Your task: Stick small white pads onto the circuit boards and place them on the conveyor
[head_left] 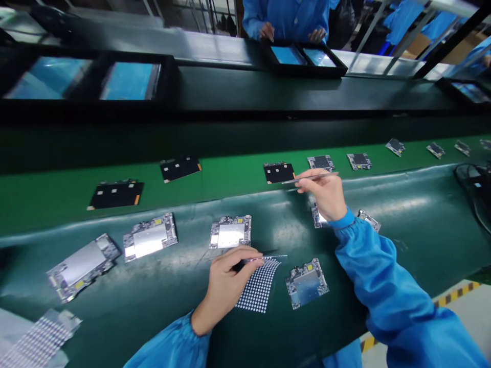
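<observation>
My left hand [226, 278] is closed on thin tweezers [264, 258] whose tip lies on a sheet of small white dots [258, 291] on the dark green mat. A circuit board [307, 282] sits just right of the sheet. My right hand [325, 191] is raised and pinches a second pair of tweezers [312, 177] that points left over a black board [279, 172] on the green belt. A partly hidden board [318, 217] lies under that hand.
Several boards with metal shields [230, 232] [149, 237] [82, 266] lie on the mat. Black boards [180, 167] [115, 194] and small boards [359, 161] ride the belt. Another dot sheet [34, 340] is at bottom left. A person in blue [287, 20] stands opposite at screen trays [303, 57].
</observation>
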A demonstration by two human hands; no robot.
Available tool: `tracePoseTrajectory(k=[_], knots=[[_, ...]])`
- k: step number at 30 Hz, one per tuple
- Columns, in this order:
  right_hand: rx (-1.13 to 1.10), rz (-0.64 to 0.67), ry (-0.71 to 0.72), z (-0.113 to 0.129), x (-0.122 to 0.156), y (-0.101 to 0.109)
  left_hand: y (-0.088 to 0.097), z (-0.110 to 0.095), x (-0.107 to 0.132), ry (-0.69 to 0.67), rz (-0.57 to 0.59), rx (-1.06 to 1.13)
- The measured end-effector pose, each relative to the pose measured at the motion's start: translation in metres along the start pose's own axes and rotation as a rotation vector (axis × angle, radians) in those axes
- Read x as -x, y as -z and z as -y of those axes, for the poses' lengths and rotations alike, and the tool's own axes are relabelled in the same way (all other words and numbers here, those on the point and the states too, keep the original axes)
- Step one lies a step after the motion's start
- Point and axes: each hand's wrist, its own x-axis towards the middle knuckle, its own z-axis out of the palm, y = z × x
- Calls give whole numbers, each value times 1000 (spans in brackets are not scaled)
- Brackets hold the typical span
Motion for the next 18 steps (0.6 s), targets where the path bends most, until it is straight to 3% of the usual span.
tracePoseTrajectory(k=[4,12,18], knots=[[-27,-11,-31,-3,-9,-7,-1,0,0,-5,1,17],[1,289,-224,-8,46,-45,-6,-4,3,-11,18,51],[24,272,-254,-21,43,-71,-4,-4,5,-80,-24,2]])
